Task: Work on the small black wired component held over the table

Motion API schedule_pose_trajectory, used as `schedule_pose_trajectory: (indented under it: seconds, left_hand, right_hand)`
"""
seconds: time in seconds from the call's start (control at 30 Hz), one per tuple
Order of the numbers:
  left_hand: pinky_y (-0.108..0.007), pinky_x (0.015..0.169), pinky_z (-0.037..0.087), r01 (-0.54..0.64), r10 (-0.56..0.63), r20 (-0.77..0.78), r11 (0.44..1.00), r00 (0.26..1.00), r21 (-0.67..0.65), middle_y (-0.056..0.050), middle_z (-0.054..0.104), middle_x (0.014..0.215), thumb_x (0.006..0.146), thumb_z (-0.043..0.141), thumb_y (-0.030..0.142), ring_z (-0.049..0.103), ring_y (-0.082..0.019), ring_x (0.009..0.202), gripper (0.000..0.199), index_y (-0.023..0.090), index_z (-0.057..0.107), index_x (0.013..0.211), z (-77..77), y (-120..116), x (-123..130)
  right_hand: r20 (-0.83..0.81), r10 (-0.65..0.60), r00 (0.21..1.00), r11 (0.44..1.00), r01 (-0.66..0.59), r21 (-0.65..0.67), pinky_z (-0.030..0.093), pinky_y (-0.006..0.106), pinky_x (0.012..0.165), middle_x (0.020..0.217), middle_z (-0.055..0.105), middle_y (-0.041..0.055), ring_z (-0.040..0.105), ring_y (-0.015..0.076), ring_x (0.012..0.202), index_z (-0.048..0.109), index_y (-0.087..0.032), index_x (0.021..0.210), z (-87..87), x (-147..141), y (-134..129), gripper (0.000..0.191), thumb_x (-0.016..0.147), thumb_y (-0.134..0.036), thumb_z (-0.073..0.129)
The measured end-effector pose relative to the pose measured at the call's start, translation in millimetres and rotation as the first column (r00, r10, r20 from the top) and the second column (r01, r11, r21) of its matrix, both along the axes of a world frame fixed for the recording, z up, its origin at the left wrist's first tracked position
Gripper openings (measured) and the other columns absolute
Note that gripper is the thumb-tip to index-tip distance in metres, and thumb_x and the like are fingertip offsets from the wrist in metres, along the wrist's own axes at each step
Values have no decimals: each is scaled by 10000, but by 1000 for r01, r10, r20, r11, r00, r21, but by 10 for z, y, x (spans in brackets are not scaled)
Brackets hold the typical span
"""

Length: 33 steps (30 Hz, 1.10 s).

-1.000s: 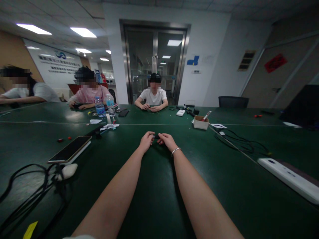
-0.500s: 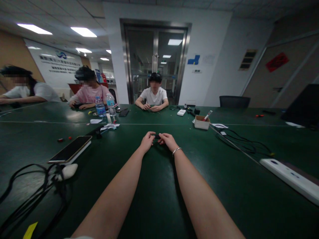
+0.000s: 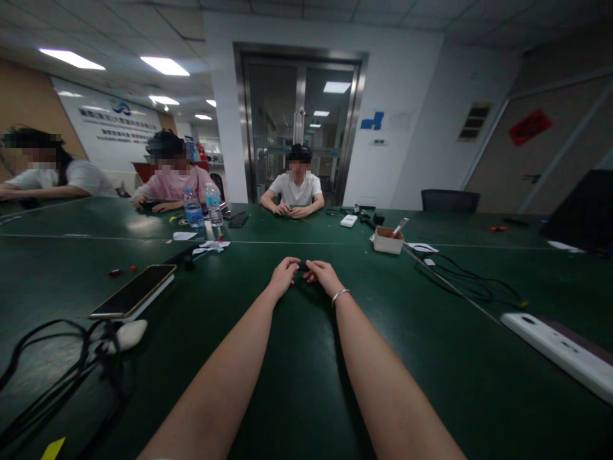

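Observation:
Both my arms reach forward over the dark green table [image 3: 306, 358]. A small, dark, elongated object [image 3: 302, 268] is held between my fingertips, just above or on the tabletop; its kind is too small to make out. My left hand [image 3: 284, 277] pinches its left end, the fingers bent around it. From the other side my right hand [image 3: 324, 277] grips the right end with thumb and fingers. A silver bracelet [image 3: 340, 296] circles my right wrist. The fingers hide much of the object.
Left lie a phone [image 3: 136, 291] on a white item, black cables [image 3: 86, 358] and a white mouse-like object [image 3: 130, 335]. Two water bottles [image 3: 194, 209] stand farther back. To the right are a small box [image 3: 388, 241] and a white power strip [image 3: 560, 351]. Several people sit around the table.
The view has tilted slightly upward, so the scene sits a little lower. My hands stay at the same place with the small dark object between them, which has turned slightly.

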<state>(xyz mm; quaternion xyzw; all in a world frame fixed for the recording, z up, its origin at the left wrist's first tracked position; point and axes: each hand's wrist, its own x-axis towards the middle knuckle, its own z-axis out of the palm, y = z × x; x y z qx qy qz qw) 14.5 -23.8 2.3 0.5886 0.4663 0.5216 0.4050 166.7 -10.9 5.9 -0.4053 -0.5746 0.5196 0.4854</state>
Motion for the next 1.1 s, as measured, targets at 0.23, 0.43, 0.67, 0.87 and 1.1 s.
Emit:
schedule_pose_trajectory:
  seconds: [0.23, 0.43, 0.67, 0.87, 1.1]
  left_hand:
    - [-156, 446, 381, 5, -3, -40, 999, 999, 35, -1, 518, 738, 826, 489, 314, 481, -87, 585, 226, 190, 582, 991, -29, 21, -5]
    - [-159, 443, 382, 12, -10, -59, 999, 998, 39, 4, 502, 675, 851, 461, 312, 487, -96, 579, 222, 192, 591, 983, -32, 19, -4]
    - [-188, 513, 466, -11, 11, 1, 1000, 1000, 25, -49, 584, 839, 798, 544, 202, 566, -138, 756, 218, 171, 588, 1009, 37, -38, 8]
    - [-256, 627, 517, 12, -16, 122, 1000, 992, 29, -82, 627, 881, 722, 659, 198, 596, -156, 803, 197, 130, 623, 904, -25, 52, -34]
    - [-276, 613, 518, -11, 7, 114, 999, 993, 37, -76, 638, 821, 706, 683, 259, 601, -162, 751, 211, 132, 644, 871, -66, 98, -35]
  right_hand:
    - [5, -6, 1000, 1000, 6, 14, 448, 163, 442, 553, 641, 20, 515, 58, 395, 602, -131, 705, -13, 1, 17, 274, 788, -388, 644]
    - [11, 9, 1000, 999, -9, 30, 440, 164, 442, 556, 643, 25, 521, 60, 399, 591, -133, 690, -35, 5, 34, 297, 781, -411, 644]
    - [4, 3, 1000, 999, -4, 46, 404, 154, 414, 506, 626, 17, 504, 58, 374, 567, -131, 689, -51, 7, 58, 309, 790, -418, 622]
    - [-23, 6, 1000, 999, -5, 41, 418, 158, 427, 483, 608, -7, 511, 64, 383, 580, -119, 813, -48, -3, 49, 234, 790, -347, 623]
    - [-28, 6, 1000, 1000, -5, 29, 463, 163, 438, 566, 597, -32, 505, 49, 388, 582, -132, 946, -10, 4, 10, 177, 778, -188, 581]
